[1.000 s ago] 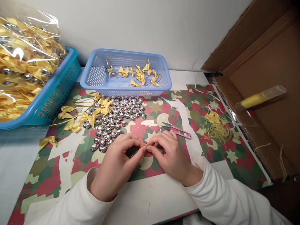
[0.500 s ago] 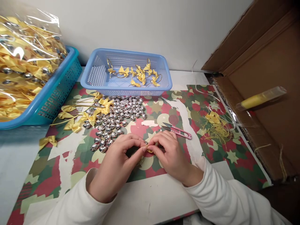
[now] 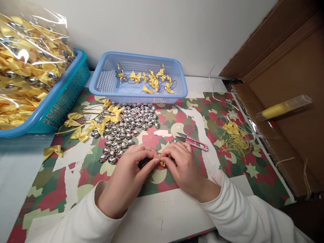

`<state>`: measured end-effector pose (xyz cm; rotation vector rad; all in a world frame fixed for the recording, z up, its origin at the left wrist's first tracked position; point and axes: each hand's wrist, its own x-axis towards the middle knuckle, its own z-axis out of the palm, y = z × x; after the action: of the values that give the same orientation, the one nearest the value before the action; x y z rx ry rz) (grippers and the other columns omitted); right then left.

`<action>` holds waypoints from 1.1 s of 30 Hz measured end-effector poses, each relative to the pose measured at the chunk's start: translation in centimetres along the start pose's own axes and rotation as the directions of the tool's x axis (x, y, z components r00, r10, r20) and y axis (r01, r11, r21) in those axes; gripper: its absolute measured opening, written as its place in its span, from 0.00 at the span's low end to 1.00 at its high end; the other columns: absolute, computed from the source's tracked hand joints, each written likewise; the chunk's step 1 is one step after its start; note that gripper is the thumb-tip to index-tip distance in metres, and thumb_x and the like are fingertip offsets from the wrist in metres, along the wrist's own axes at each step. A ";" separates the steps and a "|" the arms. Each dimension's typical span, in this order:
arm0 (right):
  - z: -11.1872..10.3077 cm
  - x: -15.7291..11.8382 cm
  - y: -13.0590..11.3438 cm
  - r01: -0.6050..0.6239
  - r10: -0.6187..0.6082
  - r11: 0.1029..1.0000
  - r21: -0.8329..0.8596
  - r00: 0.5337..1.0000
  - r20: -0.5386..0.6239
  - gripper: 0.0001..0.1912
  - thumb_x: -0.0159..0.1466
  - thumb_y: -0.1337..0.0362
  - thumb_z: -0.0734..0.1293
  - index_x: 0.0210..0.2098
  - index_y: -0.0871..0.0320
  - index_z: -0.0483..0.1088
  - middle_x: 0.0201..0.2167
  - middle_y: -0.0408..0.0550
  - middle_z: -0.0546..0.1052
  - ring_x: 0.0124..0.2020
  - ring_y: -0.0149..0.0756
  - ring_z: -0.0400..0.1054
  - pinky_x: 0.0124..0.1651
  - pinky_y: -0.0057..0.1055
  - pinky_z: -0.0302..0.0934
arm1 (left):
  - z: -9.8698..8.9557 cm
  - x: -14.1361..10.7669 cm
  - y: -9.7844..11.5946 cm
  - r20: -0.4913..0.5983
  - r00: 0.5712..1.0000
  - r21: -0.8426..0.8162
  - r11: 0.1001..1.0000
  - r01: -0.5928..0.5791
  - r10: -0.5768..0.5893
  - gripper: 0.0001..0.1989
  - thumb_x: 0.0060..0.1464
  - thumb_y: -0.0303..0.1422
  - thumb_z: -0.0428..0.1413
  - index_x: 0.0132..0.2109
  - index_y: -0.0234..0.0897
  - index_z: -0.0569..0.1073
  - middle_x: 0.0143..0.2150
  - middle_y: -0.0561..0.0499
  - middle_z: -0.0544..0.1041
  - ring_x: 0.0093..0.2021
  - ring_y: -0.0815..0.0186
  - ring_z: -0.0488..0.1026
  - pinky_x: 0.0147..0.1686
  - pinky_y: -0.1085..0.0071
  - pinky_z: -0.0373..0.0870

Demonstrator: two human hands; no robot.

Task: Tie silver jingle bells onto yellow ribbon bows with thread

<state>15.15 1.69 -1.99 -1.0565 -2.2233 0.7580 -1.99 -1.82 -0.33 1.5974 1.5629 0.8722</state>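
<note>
My left hand [image 3: 134,172] and my right hand [image 3: 183,170] meet fingertip to fingertip low in the middle of the head view. Both are closed in a pinch on a small yellow ribbon bow [image 3: 162,164], mostly covered by the fingers. A thin gold cord curves below my left fingers. Many silver jingle bells [image 3: 124,128] lie just beyond my left hand. Pink-handled thread snips [image 3: 194,142] rest beyond my right hand, apart from it. Loose yellow bows with cord tails [image 3: 79,134] lie left of the bells.
A blue basket [image 3: 138,98] holds several corded bows at the back. At left, a teal basket [image 3: 65,98] carries a clear bag of bows and bells [image 3: 27,74]. Yellow thread scraps [image 3: 235,138] lie right, beside a cardboard wall [image 3: 286,67] with a yellow tube [image 3: 283,107].
The whole view has shifted slightly, so the table's things sit a little further right. Both hands keep their pinch on the bow, with only slight finger movement.
</note>
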 end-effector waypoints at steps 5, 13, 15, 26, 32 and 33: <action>0.0 0.1 -0.2 0.005 -0.004 0.999 -0.048 1.000 0.025 0.09 0.69 0.69 0.58 0.32 0.57 0.62 0.31 0.42 0.73 0.33 0.33 0.63 0.41 0.34 0.48 | 0.0 0.0 0.4 0.006 1.000 0.008 1.000 -0.009 0.009 0.09 0.58 0.35 0.55 0.32 0.42 0.77 0.35 0.51 0.78 0.39 0.62 0.73 0.40 0.66 0.68; -0.2 0.1 -0.2 0.029 -0.027 0.998 -0.049 0.999 0.039 0.10 0.69 0.71 0.57 0.32 0.57 0.61 0.30 0.42 0.72 0.34 0.33 0.63 0.42 0.34 0.48 | -0.1 -0.1 0.5 -0.034 0.999 0.060 0.998 -0.026 0.028 0.09 0.60 0.35 0.53 0.38 0.42 0.78 0.39 0.49 0.77 0.42 0.60 0.72 0.42 0.65 0.68; -0.2 0.0 -0.2 0.049 -0.048 0.997 -0.057 0.998 0.029 0.10 0.70 0.70 0.57 0.32 0.57 0.61 0.31 0.42 0.72 0.35 0.33 0.63 0.42 0.34 0.48 | 0.0 -0.1 0.5 -0.022 0.999 0.074 0.997 -0.023 0.025 0.10 0.60 0.36 0.53 0.34 0.42 0.77 0.40 0.48 0.76 0.43 0.59 0.72 0.43 0.64 0.67; -0.2 -0.1 0.0 0.120 -0.119 0.988 -0.101 0.993 0.020 0.10 0.70 0.70 0.56 0.32 0.57 0.60 0.30 0.43 0.72 0.34 0.33 0.61 0.41 0.35 0.47 | -0.3 0.2 0.4 0.008 0.990 0.145 0.980 -0.138 0.138 0.09 0.61 0.32 0.52 0.38 0.43 0.78 0.44 0.49 0.75 0.46 0.59 0.69 0.44 0.63 0.65; -0.3 -0.1 0.1 0.116 -0.115 0.991 -0.065 0.993 0.025 0.09 0.70 0.71 0.57 0.32 0.57 0.59 0.30 0.42 0.71 0.33 0.33 0.60 0.41 0.34 0.46 | -0.6 0.4 0.2 -0.009 0.939 0.338 0.885 -0.321 0.344 0.08 0.60 0.29 0.54 0.37 0.42 0.78 0.46 0.46 0.74 0.47 0.57 0.66 0.45 0.61 0.64; -0.3 -0.1 0.1 0.113 -0.112 0.992 -0.060 0.993 0.025 0.09 0.70 0.70 0.57 0.32 0.57 0.59 0.30 0.42 0.71 0.33 0.33 0.60 0.41 0.34 0.46 | -0.7 0.4 0.2 -0.004 0.929 0.356 0.869 -0.344 0.369 0.07 0.60 0.28 0.54 0.38 0.41 0.78 0.46 0.46 0.74 0.47 0.57 0.66 0.45 0.60 0.64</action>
<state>15.47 1.69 -1.87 -0.9467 -2.3164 0.6588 -2.50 -1.39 0.15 2.1863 1.5601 0.8844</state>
